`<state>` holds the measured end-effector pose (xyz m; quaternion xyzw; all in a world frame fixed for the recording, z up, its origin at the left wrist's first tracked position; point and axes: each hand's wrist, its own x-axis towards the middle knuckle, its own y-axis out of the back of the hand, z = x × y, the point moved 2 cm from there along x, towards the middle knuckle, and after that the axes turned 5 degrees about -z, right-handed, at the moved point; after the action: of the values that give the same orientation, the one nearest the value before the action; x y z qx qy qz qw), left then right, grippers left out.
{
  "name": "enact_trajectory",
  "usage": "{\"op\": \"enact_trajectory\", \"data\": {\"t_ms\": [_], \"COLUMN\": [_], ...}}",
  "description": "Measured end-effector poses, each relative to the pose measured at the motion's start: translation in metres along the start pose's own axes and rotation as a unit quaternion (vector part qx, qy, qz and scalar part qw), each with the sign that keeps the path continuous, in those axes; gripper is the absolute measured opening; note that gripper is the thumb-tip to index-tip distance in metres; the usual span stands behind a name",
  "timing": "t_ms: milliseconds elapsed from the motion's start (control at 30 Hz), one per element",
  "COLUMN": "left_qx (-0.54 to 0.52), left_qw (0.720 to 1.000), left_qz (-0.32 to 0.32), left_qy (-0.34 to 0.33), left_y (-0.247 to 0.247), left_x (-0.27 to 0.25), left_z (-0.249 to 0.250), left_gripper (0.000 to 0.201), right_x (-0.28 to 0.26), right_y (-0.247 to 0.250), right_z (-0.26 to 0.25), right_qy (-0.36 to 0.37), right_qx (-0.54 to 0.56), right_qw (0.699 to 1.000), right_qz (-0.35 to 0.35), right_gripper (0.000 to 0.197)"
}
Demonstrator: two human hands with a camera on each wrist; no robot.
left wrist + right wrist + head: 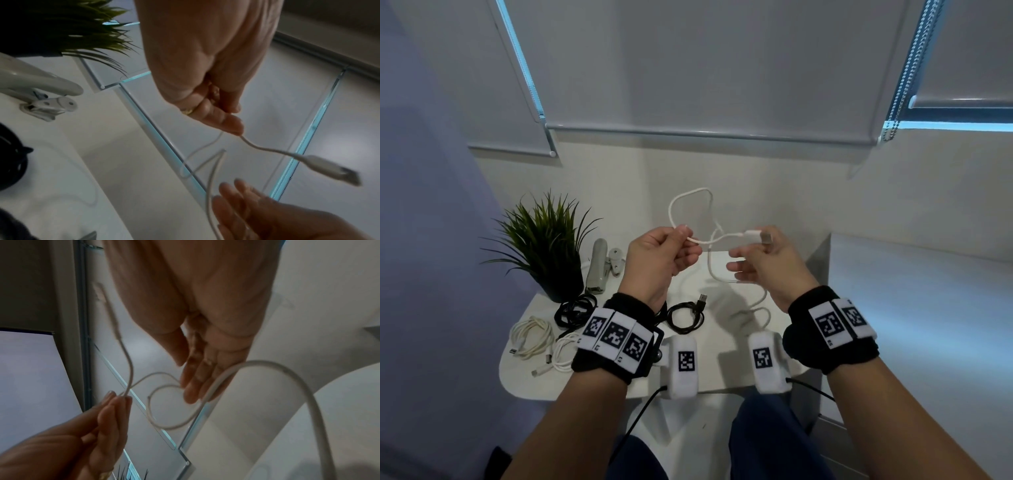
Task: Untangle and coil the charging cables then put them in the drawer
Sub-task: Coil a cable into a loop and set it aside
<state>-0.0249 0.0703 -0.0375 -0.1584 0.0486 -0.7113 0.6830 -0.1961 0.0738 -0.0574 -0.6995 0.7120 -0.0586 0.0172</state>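
White charging cable hangs in the air above the small table, pinched between thumb and fingertips of the left hand, with its plug end jutting out beyond the right hand. That hand's fingers look straight and loose beside a hanging loop; whether they touch it is hard to tell through the blur. Coiled black cables and white cables lie on the table near a potted plant.
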Motion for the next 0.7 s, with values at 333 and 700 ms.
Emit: {"op": "enact_trajectory", "data": {"t_ms": [333,700], "left_qx": [0.012,0.032], "left_qw": [0.999,0.997], "left_qz": [-0.017,0.050], "left_qy": [0.031,-0.053], "left_y": [-0.013,-0.023], "left_x": [-0.006,-0.013], "left_z": [-0.012,-0.001], "left_gripper": [0.017,0.040], "right_x": [-0.012,-0.007], "right_y": [-0.005,0.000], "right_z": [-0.014,-0.020], "right_qy": [0.049,0.057], "right_qx": [0.043,0.073], "right_qw": [0.997,0.993], "right_qz": [-0.041,0.077], "right_gripper": [0.012,0.015]}}
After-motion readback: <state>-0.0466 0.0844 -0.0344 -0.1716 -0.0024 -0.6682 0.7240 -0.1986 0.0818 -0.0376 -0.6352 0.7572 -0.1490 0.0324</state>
